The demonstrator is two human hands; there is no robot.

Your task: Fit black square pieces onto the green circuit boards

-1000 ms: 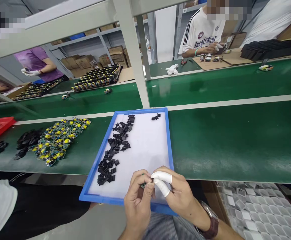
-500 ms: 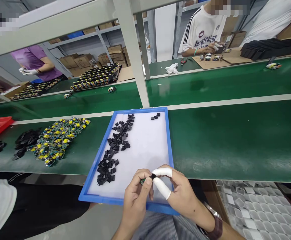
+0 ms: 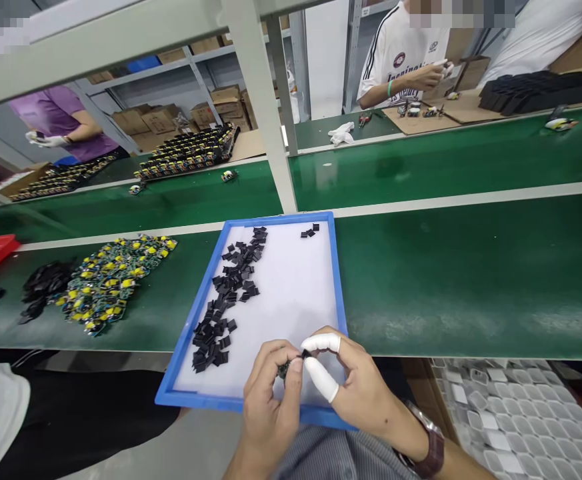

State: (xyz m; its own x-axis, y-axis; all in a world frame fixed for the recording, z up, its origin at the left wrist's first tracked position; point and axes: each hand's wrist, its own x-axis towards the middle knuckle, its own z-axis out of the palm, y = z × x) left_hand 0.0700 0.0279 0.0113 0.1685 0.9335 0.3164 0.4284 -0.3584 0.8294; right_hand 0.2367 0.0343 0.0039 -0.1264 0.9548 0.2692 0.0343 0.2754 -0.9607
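Biggest thing here was the green counter [image 3: 471, 280], running right across from 9 to 3 o'clock. Call the blue-rimmed tray [image 3: 339, 280] the clock face, far edge at 12: it sat partly on the counter, its near end poking out toward the person. Over at 9 o'clock, outside the tray, lay a big heap of circuit boards [image 3: 115, 280] with yellow components, and just past it a pile of black parts [image 3: 48, 280], too jumbled to identify.

Both hands were at about 5 o'clock, over the tray's near end. The left hand [image 3: 275, 393] was gripping a small green board [image 3: 283, 370], mostly hidden by the fingers. The right hand [image 3: 355, 373], white finger cots [image 3: 323, 380] on thumb and index finger, was pinching a tiny black piece [image 3: 305, 355] right up against the left fingertips.

Progress-wise, I'd guess that one unit was partway: both parts in hand, but I couldn't tell if they were joined. Plenty looked left, between that heap and the loose black clips [image 3: 228, 283] strung from 8 to 11 inside the tray, plus a little cluster [image 3: 309, 231] at 1.
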